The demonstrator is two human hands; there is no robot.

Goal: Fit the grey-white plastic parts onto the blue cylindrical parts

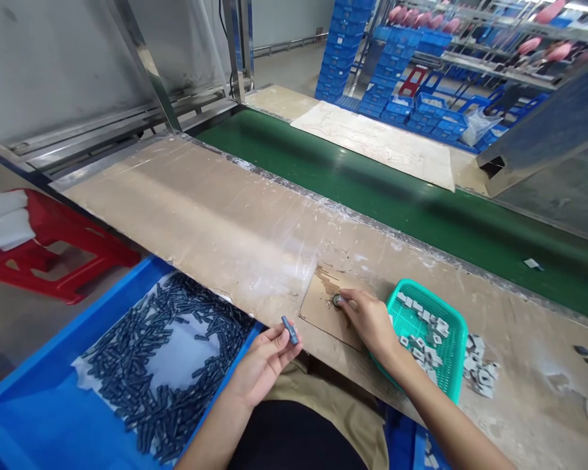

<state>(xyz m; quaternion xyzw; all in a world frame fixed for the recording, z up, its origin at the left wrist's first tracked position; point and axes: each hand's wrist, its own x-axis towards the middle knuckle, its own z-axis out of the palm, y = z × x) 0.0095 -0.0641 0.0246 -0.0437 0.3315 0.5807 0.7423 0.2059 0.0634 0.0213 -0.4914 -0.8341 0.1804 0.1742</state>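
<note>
In left hand [264,359], pin [289,330] upright.

Dark grey pin [289,330], tilted, in fingertips

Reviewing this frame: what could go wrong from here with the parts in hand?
The left hand pinches a small dark pin by its fingertips over the gap between the blue bin and the bench; it could slip and drop. The right hand presses a small round part beside the green basket, whose near edge overhangs the bench; a nudge might tip it.
</note>
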